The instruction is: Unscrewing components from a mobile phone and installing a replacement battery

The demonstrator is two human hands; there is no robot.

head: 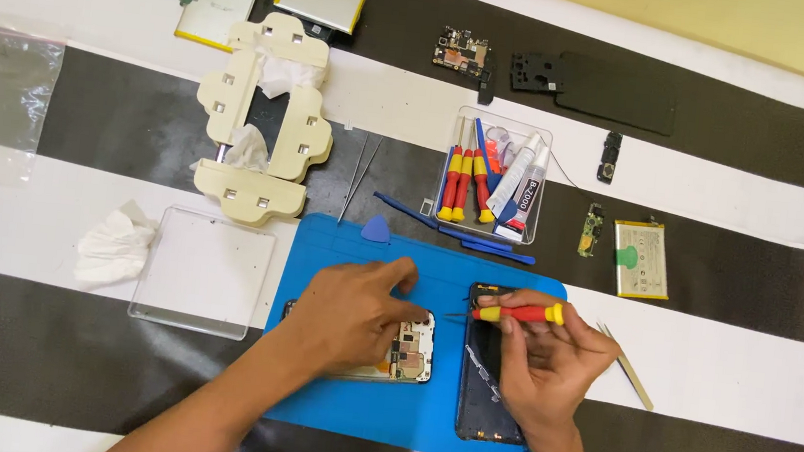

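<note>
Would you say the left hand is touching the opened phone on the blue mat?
Touching. The head view shows the left hand lying on the opened phone, palm covering its left part and fingertips on its top edge.

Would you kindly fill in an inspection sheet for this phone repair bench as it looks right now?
Surface: black and white striped cloth with a blue work mat on it.
Job's things: opened phone with its circuit board exposed; dark back cover beside it; red and yellow screwdriver.
Clutter: clear box of tools, cream clamp jig, crumpled tissue, clear tray, batteries, loose boards.
Hands: left hand rests on the phone; right hand holds the screwdriver, tip toward the phone.
Cables: nothing seen.
Surroundings: yellowish floor past the cloth.
</note>
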